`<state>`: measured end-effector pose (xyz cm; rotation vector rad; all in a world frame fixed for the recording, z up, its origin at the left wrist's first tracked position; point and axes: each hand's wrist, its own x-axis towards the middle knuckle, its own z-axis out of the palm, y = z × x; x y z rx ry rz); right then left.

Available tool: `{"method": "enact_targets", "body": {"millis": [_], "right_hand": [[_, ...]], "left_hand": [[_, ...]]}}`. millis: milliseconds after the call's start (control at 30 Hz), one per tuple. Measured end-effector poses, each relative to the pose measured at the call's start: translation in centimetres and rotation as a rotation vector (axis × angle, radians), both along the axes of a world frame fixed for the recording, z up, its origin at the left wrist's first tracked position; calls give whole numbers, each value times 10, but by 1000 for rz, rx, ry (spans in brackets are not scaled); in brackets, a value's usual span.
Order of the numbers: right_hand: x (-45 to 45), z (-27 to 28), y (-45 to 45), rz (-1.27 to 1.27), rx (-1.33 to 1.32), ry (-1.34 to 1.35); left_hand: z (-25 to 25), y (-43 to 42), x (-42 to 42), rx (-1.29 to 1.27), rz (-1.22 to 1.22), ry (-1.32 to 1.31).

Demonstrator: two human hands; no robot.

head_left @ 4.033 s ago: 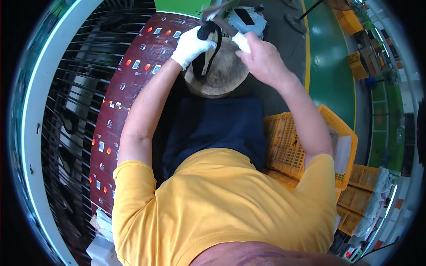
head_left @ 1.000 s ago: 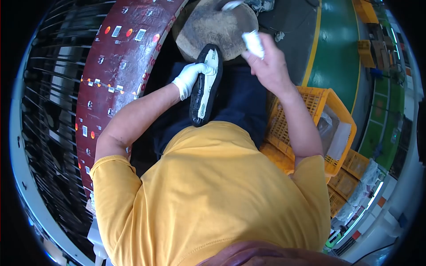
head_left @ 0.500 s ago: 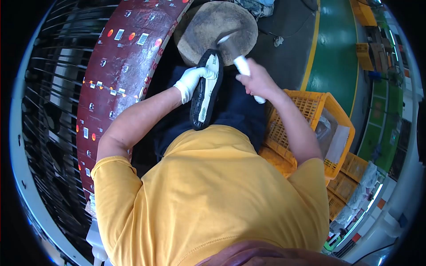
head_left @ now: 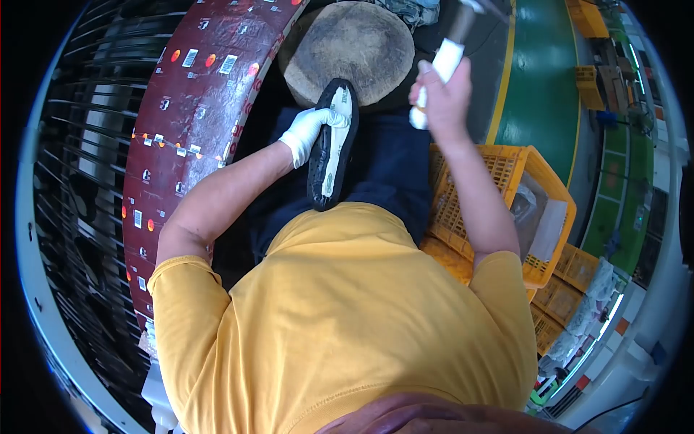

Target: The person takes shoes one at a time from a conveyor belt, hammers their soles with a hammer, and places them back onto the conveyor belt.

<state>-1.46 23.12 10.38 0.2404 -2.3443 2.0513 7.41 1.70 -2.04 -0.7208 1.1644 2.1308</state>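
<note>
My left hand (head_left: pixel 311 134), in a white glove, grips a black shoe (head_left: pixel 335 155) by its middle, thumb across the pale sole board. The shoe lies bottom up, one end against the near edge of a round wooden block (head_left: pixel 354 50), the other by my shirt. My bare right hand (head_left: pixel 447 98) is closed round the white handle of a hammer (head_left: pixel 447 59), raised to the right of the block and apart from the shoe. The hammer's head is blurred at the top of the view.
A yellow plastic crate (head_left: pixel 531 202) with clear bags stands close by my right arm, more crates (head_left: pixel 560 293) behind it. On the left are a curved dark red printed covering (head_left: pixel 191 101) and a black wire grille (head_left: pixel 79 188). Green floor (head_left: pixel 543 87) runs along the right.
The hammer has swung up and to the right, away from the shoe's far end and the block. My left hand and the shoe have stayed nearly in place.
</note>
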Motion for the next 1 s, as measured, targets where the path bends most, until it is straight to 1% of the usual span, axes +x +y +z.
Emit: {"method": "enact_targets", "body": {"millis": [33, 67, 133, 167, 200, 267, 300, 333, 400, 433, 467, 533, 567, 600, 667, 700, 733, 767, 800, 867, 933, 967, 1000], "right_hand": [[3, -31, 4, 12, 49, 28], [8, -35, 8, 138, 459, -66], [5, -28, 14, 424, 505, -586], [-8, -15, 19, 362, 484, -491], [-16, -3, 20, 289, 376, -403], [-16, -8, 13, 145, 115, -120], [-4, -16, 2, -14, 17, -145], [4, -40, 4, 7, 25, -132], [12, -31, 13, 471, 657, -457], [12, -32, 13, 451, 584, -518], [7, -20, 15, 383, 567, -375], [0, -8, 12, 280, 321, -253], [4, -21, 8, 198, 176, -164], [12, -42, 3, 89, 127, -124], [17, -42, 3, 285, 722, -104], [18, -36, 12, 465, 635, -581], [17, -35, 15, 448, 616, -578], [11, -33, 21, 394, 584, -522], [7, -31, 26, 339, 553, -470], [13, -51, 35, 271, 488, -448], [15, -69, 50, 290, 651, -502], [12, -74, 61, 268, 762, -437], [5, -86, 78, 270, 954, -193]], "left_hand": [[0, 1, 0, 5, 11, -2], [4, 1, 0, 2, 9, 4], [10, 2, 4, 15, 4, -24], [10, 0, 4, 11, -14, -7], [9, -1, -2, 12, -5, 1], [6, 0, 2, -7, 9, -2], [6, -1, 2, -9, 11, 1], [9, -1, 2, -7, 18, -12], [14, 1, 0, -1, 32, -37], [6, 2, 2, 3, 24, -43], [2, 1, 1, 2, 19, -47], [-4, -1, -1, 27, 6, 4], [-2, 0, 2, 28, 1, -2], [2, 0, 1, 22, 9, -8], [8, 1, -2, 5, 0, 0], [5, 2, -2, 12, -11, -12], [5, 1, 0, 16, -31, -32], [6, 2, -1, -29, -41, 11], [7, 1, -3, -48, -47, -11], [6, -2, -7, -69, -117, -4], [4, -3, -12, -44, -127, -37], [9, -6, -13, -59, -137, -28], [15, -7, -15, -73, -146, -18]]}}
